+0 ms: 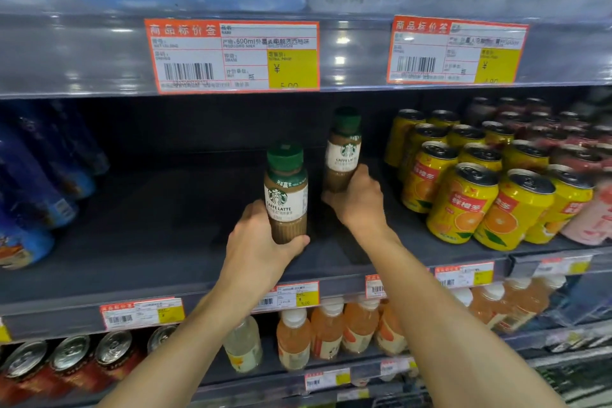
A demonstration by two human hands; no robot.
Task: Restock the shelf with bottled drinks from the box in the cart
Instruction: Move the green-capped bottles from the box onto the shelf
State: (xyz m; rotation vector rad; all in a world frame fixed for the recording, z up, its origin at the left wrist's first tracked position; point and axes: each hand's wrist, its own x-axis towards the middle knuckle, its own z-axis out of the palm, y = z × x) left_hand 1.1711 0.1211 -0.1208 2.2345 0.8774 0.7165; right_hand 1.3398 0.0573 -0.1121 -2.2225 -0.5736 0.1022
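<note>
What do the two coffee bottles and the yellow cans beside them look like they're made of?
Left coffee bottle and right coffee bottle: clear, probably plastic, since the coffee shows through; matte green caps. Yellow cans: metal, with shiny silver pull-tab tops and glossy printed sides.

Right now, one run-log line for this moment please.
left hand: grips latte bottle | right hand: grips second latte bottle | shelf: both bottles upright, near yellow cans

Bottle bases hidden behind left grip (261, 242) and right grip (356, 197); blue cans (29, 182) blurred, edge-cropped.
</note>
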